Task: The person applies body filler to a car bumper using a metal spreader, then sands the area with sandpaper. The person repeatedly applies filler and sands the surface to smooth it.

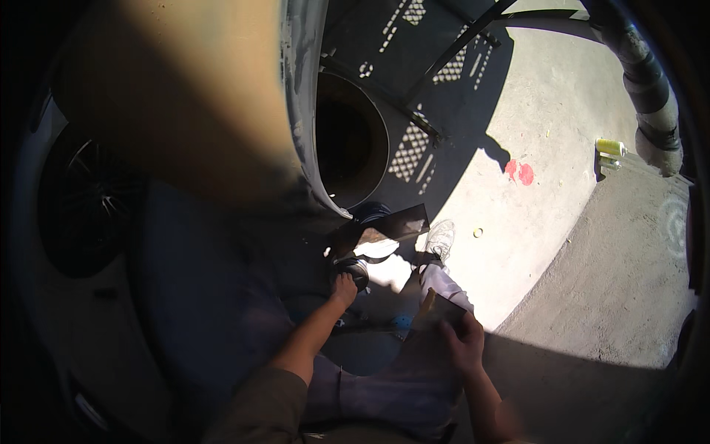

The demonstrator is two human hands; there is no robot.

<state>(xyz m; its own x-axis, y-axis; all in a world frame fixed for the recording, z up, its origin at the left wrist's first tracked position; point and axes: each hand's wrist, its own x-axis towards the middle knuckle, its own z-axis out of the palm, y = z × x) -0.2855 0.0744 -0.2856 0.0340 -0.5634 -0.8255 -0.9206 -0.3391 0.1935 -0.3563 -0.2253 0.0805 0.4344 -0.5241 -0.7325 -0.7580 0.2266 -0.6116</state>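
Support the dark flat sheet (427, 320) with the thumb on its face and the fingers behind it; a light, even pinch should hold it without creasing or bending, if it is thin. Direct its free edge away from the pale trouser leg (442, 283) and the shoe (441, 237)—both lie close by in the view. Steady the dark round object (359, 271) with the other hand before shifting its weight; contact on one side only could let it tip. Allow clearance from the dark flat panel (407, 222) just beyond it, since a knock there could disturb both.

Pose: the left hand (344, 289) reaches farther forward, its forearm running up and to the right from a dark sleeve (274, 396). Its fingers rest against the near side of the round object; whether they close around it cannot be told. The right hand (466, 342) is nearer the body, with the forearm bare and rising from the lower right. It pinches the sheet by its near right part—thumb uppermost, the fingers partly hidden. The sheet is tilted, to the right of the round object and apart from it.
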